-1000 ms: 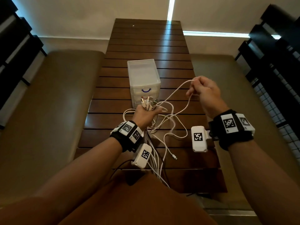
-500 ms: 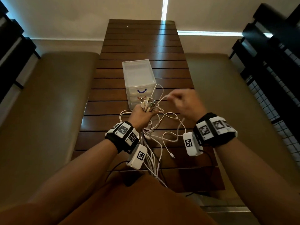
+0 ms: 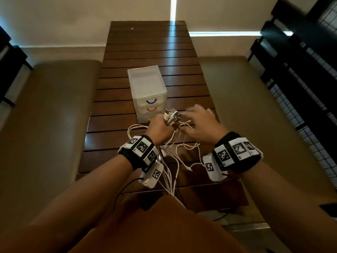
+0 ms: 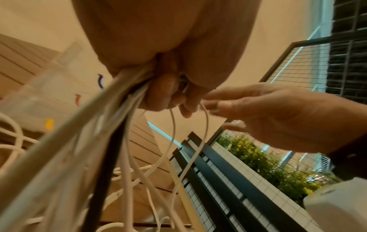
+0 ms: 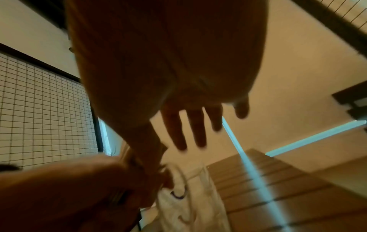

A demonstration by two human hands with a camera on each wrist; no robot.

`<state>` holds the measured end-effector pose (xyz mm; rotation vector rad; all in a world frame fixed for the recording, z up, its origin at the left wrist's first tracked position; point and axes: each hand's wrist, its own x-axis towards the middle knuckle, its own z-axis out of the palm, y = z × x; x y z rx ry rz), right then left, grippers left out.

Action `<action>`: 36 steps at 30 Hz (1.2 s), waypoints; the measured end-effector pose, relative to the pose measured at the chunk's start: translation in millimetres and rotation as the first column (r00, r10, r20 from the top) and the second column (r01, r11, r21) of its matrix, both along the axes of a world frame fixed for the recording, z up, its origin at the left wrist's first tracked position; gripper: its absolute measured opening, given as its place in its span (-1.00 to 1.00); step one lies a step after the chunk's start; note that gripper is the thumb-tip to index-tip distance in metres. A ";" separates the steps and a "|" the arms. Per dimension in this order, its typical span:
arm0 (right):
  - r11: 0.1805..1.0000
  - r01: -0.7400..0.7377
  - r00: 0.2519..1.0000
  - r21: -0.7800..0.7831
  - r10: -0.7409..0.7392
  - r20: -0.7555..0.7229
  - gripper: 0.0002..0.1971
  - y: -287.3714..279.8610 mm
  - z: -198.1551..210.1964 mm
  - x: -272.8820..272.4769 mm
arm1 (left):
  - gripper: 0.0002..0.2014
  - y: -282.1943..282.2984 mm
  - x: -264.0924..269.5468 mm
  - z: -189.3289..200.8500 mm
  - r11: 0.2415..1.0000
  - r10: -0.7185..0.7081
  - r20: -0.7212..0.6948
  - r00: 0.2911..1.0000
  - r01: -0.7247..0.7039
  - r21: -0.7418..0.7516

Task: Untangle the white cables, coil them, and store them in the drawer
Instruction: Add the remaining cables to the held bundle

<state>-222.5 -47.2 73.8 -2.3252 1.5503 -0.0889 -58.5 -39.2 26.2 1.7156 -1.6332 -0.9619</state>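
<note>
My left hand (image 3: 160, 129) grips a bundle of white cables in a fist above the slatted wooden table (image 3: 145, 42). The plug ends (image 3: 172, 116) fan out above the fist. The cables' loose lengths (image 3: 182, 149) hang down and loop on the table. My right hand (image 3: 198, 125) is just right of the plugs, fingers spread and straight, thumb reaching to the left fist. In the left wrist view the cable strands (image 4: 89, 133) run out of the fist (image 4: 158, 47). The right wrist view shows straight fingers (image 5: 188, 125) holding nothing. The white plastic drawer unit (image 3: 145, 83) stands behind, drawers closed.
Padded tan benches (image 3: 54, 115) flank the table on both sides. Black railings and wire mesh (image 3: 300, 88) stand at the right. One cable end with a plug (image 3: 188, 168) lies near the table's front edge. A dark cable (image 3: 124, 189) trails from my left wrist device.
My right hand, earlier raised at the right pinching one cable, has come down and left to the plug ends and opened. The left fist has kept its grip.
</note>
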 end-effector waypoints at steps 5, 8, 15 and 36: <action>0.969 0.244 0.792 -0.048 -0.170 0.587 -0.79 -2.0 8.4 -20.7 | -0.84 -4.3 1.2 -3.3 1.000 -0.020 -0.003 1.000 0.020 0.016; 0.848 0.530 0.436 0.012 -0.284 0.854 -0.76 -6.6 38.0 -51.9 | -0.85 -7.4 16.1 -11.7 0.990 0.035 0.033 0.999 -0.039 0.132; 0.847 0.505 0.817 -0.168 -0.405 0.410 -0.24 6.1 26.4 -46.8 | -0.87 -5.8 -1.8 2.0 0.998 -0.055 0.000 0.998 0.055 0.039; 0.395 0.833 0.298 0.387 -0.910 0.287 -0.67 103.0 -68.7 -199.3 | -0.86 16.6 -103.8 53.3 0.875 -0.353 -0.419 0.837 0.454 0.170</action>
